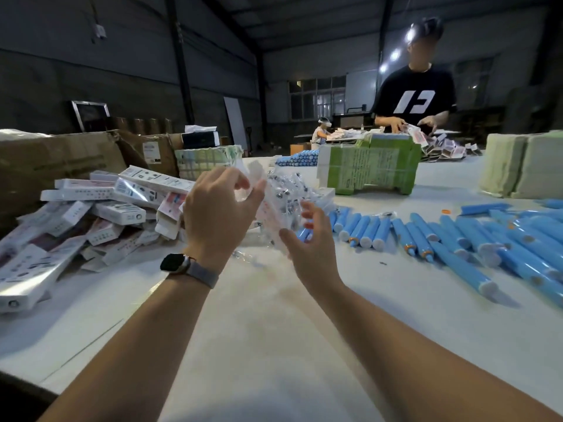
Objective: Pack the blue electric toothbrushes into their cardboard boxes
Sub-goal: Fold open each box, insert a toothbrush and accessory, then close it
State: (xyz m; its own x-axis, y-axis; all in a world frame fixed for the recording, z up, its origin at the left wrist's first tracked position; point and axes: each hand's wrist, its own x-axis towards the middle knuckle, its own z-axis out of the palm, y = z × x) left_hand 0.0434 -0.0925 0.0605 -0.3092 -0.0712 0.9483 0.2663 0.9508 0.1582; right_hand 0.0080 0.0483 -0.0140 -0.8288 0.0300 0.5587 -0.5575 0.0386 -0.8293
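both hands are raised over the white table (pixel 274 345) at the middle of the frame. the left hand (pixel 217 217), with a dark watch (pixel 176 263) on its wrist, pinches a thin white piece (pixel 254 173) between thumb and fingertips; motion blur hides whether it is a box flap or a wrapper. the right hand (pixel 307 248) is below and just right of it, fingers spread and loosely curved, and i cannot tell if it holds anything. behind the hands lies a heap of clear plastic packets (pixel 289 190). the blue electric toothbrushes (pixel 451 239) lie in loose rows on the table across the right half of the frame. the white cardboard boxes (pixel 91 214) are piled at the left edge, in front of a large brown carton (pixel 54 166). a green printed stack (pixel 371 166) stands at upper centre, and beyond it a person in a black shirt (pixel 416 95) handles other boxes.
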